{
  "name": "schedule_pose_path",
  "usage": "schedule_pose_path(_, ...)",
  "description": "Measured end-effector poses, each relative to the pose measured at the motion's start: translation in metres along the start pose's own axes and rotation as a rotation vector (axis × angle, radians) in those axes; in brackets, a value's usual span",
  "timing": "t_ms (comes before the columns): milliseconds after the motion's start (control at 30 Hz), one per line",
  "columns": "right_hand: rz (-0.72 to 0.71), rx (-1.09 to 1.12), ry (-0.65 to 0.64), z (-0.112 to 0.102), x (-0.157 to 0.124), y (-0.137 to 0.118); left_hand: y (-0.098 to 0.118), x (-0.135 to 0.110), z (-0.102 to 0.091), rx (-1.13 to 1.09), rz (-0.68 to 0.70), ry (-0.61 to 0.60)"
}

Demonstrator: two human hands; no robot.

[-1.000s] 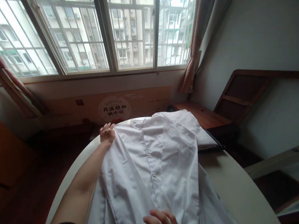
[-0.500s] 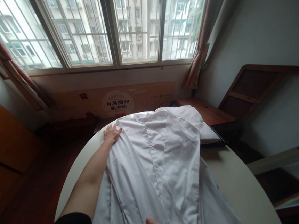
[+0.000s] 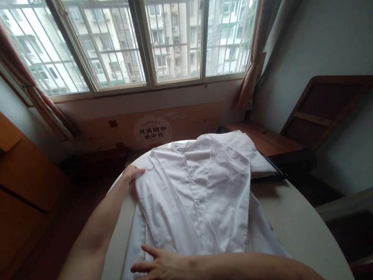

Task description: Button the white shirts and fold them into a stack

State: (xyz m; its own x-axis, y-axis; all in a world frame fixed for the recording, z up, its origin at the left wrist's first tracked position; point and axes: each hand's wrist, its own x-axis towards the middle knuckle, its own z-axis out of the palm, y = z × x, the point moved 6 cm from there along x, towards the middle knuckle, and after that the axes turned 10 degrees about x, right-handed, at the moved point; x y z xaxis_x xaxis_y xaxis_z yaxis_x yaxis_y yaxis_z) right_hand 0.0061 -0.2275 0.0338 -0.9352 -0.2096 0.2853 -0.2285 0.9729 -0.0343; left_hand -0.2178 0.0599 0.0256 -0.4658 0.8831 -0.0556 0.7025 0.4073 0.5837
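Observation:
A white long-sleeved shirt point(image 3: 207, 190) lies front up on a round pale table point(image 3: 291, 218), its button strip running down the middle and its sleeves laid inward over the front. At the shirt's far left edge, near the shoulder, my left hand point(image 3: 133, 172) is closed on the cloth, thumb on top and other fingers partly hidden. My right hand point(image 3: 163, 268) rests over the lower left part of the shirt, fingers spread and palm down. The right forearm crosses the lower part of the shirt, whose bottom end is out of view.
Folded white cloth point(image 3: 262, 166) with a dark striped edge is at the table's far right, partly beneath the shirt. Beyond the table stand a low brown wooden cabinet point(image 3: 268, 139) and a barred window point(image 3: 174, 41). Orange-brown cupboards point(image 3: 20, 180) are on the left.
My left hand has slid slightly down and outward along the shirt's left edge and closed on it. My right hand has come further into view, reaching left across the shirt.

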Motion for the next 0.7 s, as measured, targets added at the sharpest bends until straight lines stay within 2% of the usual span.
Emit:
schedule_pose_path(133, 0.003, 0.036, -0.061, 0.012, 0.012, 0.008, 0.001, -0.012, 0.004, -0.193, -0.008, -0.061)
schedule_pose_path(233, -0.006, 0.055, -0.091, 0.007, 0.024, 0.012, -0.003, -0.017, 0.008, -0.393, -0.066, -0.05)
schedule_pose_path(300, 0.014, 0.09, -0.178, 0.005, 0.033, 0.015, -0.01, -0.02, 0.012, -0.451, -0.13, -0.066)
schedule_pose_path(400, 0.052, 0.12, -0.36, 0.006, 0.043, 0.018, -0.016, -0.024, 0.017, -0.437, -0.171, -0.113)
schedule_pose_path(467, 0.037, 0.089, -0.377, 0.002, 0.049, 0.017, -0.018, -0.025, 0.018, -0.416, -0.177, -0.138)
schedule_pose_path(567, 0.004, 0.039, -0.334, -0.004, 0.053, 0.016, -0.015, -0.025, 0.017, -0.377, -0.154, -0.12)
schedule_pose_path(700, 0.044, 0.096, -0.447, 0.0, 0.051, 0.021, -0.01, -0.022, 0.016, -0.309, -0.095, -0.054)
